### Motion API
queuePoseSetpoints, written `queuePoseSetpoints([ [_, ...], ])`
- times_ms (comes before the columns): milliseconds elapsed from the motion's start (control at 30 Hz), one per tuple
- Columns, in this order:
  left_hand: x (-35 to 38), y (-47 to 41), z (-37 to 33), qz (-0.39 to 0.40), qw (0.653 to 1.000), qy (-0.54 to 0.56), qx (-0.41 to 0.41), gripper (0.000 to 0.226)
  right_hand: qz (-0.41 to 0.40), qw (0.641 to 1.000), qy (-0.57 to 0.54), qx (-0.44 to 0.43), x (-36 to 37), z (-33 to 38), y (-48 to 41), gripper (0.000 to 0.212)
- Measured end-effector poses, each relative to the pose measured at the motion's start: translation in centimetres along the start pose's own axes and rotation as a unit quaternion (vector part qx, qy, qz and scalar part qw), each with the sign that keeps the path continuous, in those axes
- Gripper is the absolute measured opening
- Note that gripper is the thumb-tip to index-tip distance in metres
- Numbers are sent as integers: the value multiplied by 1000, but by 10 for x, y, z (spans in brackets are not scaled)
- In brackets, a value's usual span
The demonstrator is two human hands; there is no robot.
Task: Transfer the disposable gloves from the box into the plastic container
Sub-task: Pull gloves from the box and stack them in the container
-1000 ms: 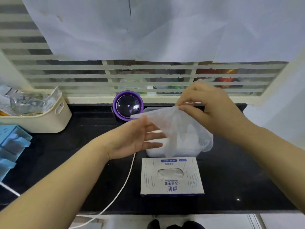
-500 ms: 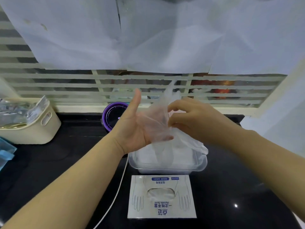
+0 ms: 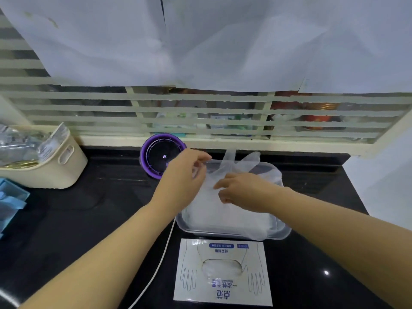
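Head view: a black countertop (image 3: 89, 219) runs below a slatted window grille (image 3: 200, 112) whose upper part is covered by white paper sheets (image 3: 223, 41). At the left stands a cream handled basket (image 3: 55, 172) holding clear packets, and a blue object (image 3: 11, 199) is cut off by the left frame edge; its kind cannot be determined. A purple round device (image 3: 160, 157) sits at the back of the counter, just behind the left hand (image 3: 182, 181), which covers its right edge. A white cable (image 3: 156, 268) passes under the left forearm and beside the glove box (image 3: 223, 295). The box lies flat at the near edge of the counter, printed with hand outlines, with gloves showing through its oval opening. Directly behind it, almost touching, is the clear plastic container (image 3: 283, 233), filled with a pile of translucent gloves (image 3: 223, 219). A single disposable glove (image 3: 243, 162) is held over the container, its thin, wrinkled, see-through fingers pointing up towards the back rim. The left hand's fingers are curled on the glove's left edge. The right hand (image 3: 243, 190) pinches the film near its middle with bent fingers. Both forearms hide parts of the container's rim, and the items behind the grille are too blurred to identify.
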State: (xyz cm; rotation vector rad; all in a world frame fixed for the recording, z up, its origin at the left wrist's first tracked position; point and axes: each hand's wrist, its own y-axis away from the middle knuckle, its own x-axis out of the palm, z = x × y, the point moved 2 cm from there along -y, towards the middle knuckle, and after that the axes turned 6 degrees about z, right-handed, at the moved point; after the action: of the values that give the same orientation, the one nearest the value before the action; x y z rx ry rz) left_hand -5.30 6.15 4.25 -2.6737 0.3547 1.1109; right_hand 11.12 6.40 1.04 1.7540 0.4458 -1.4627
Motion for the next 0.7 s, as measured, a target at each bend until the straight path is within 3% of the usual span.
queuePoseSetpoints([
  [67,17,-2,2,136,981,-134,27,24,2,1000,-19,15,16,2,-11,18],
  [133,39,-7,8,256,939,-228,3,26,-5,999,-25,26,29,4,-20,20],
  [200,57,-12,12,314,907,-280,-18,26,-4,999,-38,33,41,4,-25,27],
  [433,87,-21,27,397,845,-353,-57,44,-4,987,-143,70,54,0,-15,41],
  [533,92,-20,34,418,824,-375,-72,46,-6,981,-148,126,49,-7,-6,49],
  [700,98,-18,43,434,811,-382,-92,57,128,934,-230,243,72,-15,1,84],
])
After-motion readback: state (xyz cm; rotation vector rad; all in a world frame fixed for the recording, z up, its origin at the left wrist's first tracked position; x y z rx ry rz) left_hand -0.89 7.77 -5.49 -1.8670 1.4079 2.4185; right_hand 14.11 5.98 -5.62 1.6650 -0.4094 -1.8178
